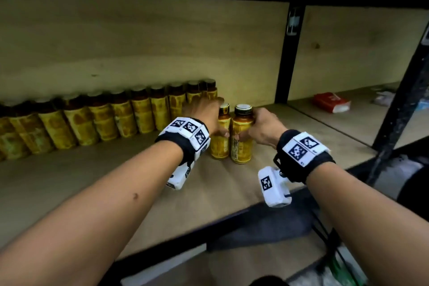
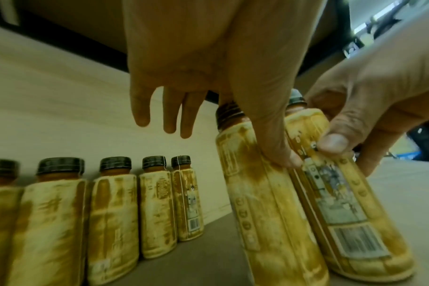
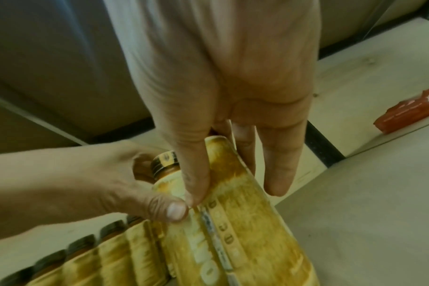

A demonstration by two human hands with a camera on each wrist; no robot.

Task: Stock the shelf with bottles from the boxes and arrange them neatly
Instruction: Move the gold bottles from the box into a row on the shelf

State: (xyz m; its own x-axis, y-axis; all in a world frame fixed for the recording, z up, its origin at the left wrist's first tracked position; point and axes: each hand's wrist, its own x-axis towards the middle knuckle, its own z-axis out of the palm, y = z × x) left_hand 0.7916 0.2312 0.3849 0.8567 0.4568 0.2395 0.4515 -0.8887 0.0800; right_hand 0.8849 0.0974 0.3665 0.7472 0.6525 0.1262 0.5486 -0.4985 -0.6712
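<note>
Two yellow-labelled bottles stand side by side on the wooden shelf, just right of the back row of bottles, so placing appears under way. The left hand holds the left bottle with thumb against its label, three fingers hanging free. The right hand wraps its grip round the right bottle. Both forearms reach in, wrists level. Next, probably: slide the pair back against the row's end.
</note>
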